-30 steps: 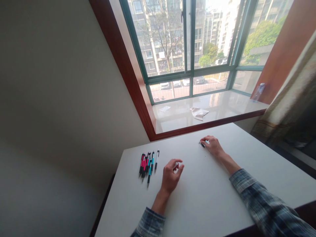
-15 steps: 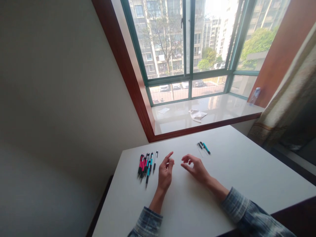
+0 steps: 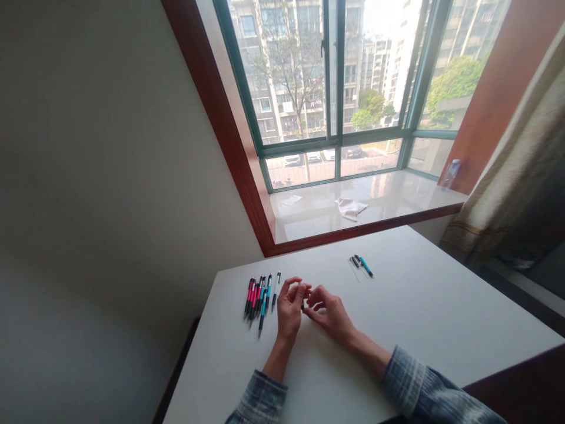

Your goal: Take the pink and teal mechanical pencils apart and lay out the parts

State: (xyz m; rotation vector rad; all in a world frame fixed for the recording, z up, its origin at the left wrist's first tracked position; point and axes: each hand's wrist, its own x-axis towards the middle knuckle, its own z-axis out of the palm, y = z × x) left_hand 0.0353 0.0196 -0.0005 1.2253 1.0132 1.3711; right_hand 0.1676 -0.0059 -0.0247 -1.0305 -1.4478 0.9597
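Note:
My left hand [image 3: 289,309] is closed over the middle of the white table [image 3: 353,347], around a slim pen [image 3: 302,305] that is mostly hidden. Only a pale bit near the fingertips and a dark lower part show. At that dark part, my right hand [image 3: 332,318] pinches with thumb and fingers, touching the left hand. Left of my hands lies a group of pens [image 3: 256,297] with pink or turquoise barrels and black grips. A white pen with a black grip [image 3: 276,291] rests at the group's right edge.
Toward the table's far side lie a turquoise barrel [image 3: 366,266], dark small pieces [image 3: 355,261] and thin refill-like sticks [image 3: 354,271]. Behind the table, the window sill [image 3: 309,227] holds a crumpled cloth [image 3: 351,208] and a clear bottle [image 3: 450,175]. A wall [image 3: 132,206] stands at left.
My right hand has moved left and now meets the left hand, its fingers closing at the dark end of the pen. My left fingers have curled further. The loose pens lie unchanged.

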